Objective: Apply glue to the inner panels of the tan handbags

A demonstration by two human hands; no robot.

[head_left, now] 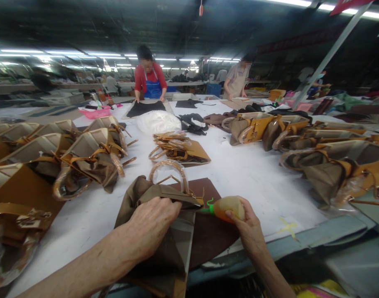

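At the table's front edge, my left hand [158, 221] is closed on the upper edge of an olive-brown handbag [132, 203], knuckles up. The bag's ring handle [169, 163], wrapped in clear plastic, stands up behind the hand. My right hand [250, 219] is wrapped round a squeeze bottle [229, 208] of amber liquid. The bottle lies tilted on its side, its green nozzle pointing left at the bag's edge; whether the tip touches is too small to tell. Under the bag lies a dark brown flat sheet [219, 236].
Rows of tan and brown handbags [84, 157] stand at left, and more handbags [329, 174] at right. Ahead lie a stack of tan bag pieces [189, 151], a white plastic bundle [158, 122] and a pink basket [96, 111]. Two people [150, 80] work across the white table [254, 174].
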